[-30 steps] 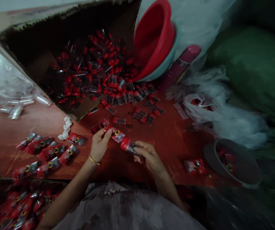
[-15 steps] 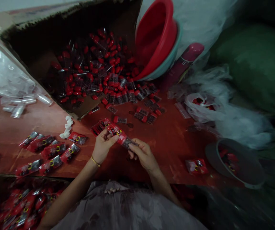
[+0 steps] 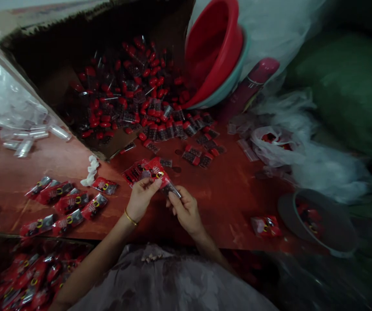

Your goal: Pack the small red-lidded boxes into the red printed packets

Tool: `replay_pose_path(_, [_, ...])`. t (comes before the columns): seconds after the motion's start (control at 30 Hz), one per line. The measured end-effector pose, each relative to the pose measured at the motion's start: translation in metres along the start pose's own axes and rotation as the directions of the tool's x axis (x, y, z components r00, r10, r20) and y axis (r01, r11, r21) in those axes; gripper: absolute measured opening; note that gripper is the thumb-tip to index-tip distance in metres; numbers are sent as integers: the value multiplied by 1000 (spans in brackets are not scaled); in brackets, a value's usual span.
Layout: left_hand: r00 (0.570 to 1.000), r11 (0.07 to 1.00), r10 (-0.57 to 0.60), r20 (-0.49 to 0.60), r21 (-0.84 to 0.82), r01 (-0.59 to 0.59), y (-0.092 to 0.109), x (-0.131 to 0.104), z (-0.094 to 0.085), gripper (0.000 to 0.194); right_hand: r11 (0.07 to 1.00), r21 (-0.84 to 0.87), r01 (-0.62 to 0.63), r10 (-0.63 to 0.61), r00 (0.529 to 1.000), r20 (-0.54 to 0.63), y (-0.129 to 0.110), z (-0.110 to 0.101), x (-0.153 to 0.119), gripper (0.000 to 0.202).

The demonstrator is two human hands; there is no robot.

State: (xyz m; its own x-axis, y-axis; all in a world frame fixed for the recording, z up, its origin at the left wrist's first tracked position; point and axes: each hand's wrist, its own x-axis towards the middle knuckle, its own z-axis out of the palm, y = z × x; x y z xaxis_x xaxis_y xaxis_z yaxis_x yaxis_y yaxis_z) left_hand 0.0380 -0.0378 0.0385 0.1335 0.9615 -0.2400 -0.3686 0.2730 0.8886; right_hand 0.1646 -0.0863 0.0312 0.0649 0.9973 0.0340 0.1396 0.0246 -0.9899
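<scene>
A red printed packet (image 3: 157, 171) with a clear, dark-filled lower end is held between both hands above the red table. My left hand (image 3: 143, 195) pinches its middle, thumb on top. At the packet's lower right end, the fingers of my right hand (image 3: 183, 208) are closed on its edge. Just behind my left hand lies a stack of flat red packets (image 3: 134, 170). Small clear containers with red caps (image 3: 160, 131) are heaped beyond, spilling from a cardboard box (image 3: 111, 149). Filled red packets (image 3: 71, 202) lie to the left of my left hand.
A red basin (image 3: 210, 52) in a teal one leans at the box, beside a pink bottle (image 3: 259, 80). Right stand a plastic bag (image 3: 272, 144) and a grey basin (image 3: 322, 242). Clear tubes (image 3: 26, 142) lie far left. More packets fill a box (image 3: 27, 276) below the table edge.
My right hand has moved a little left and down, closer to my left hand. The packet is tilted more steeply, with its printed top raised.
</scene>
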Motion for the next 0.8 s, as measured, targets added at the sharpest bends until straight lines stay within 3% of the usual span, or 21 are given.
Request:
replay_pose_path(0.1, [1000, 998, 10, 11, 56, -10, -1, 0, 1, 27, 1000, -3, -3, 3, 998, -68, 4, 4, -2, 21])
replay_pose_path(0.23, [996, 989, 71, -58, 135, -62, -1, -6, 9, 27, 1000, 30, -4, 9, 985, -175, 7, 15, -5, 20])
replay_pose_path(0.33, [996, 995, 58, -61, 86, -52, 1, -8, 12, 30, 984, 173, -31, 53, 991, -121, 5, 20, -6, 24])
replay_pose_path(0.4, [999, 999, 34, -8, 16, -34, 0, -6, 11, 34, 975, 217, -52, 72, 994, -83, 4, 20, -5, 26])
replay_pose_path(0.5, [997, 999, 9, 83, 46, -13, -5, -3, 8, 33, 990, 134, -50, 65, 992, -112, 1, 18, -3, 25])
replay_pose_path(0.63, [994, 977, 89, 64, 189, -99, -8, -7, 8, 26, 998, -60, -7, -5, 979, -202, 0, 16, -2, 22])
replay_pose_path(0.8, [997, 994, 50, 65, 92, -56, -2, -10, 10, 30, 997, 72, -12, 18, 996, -82, 2, 14, -2, 24])
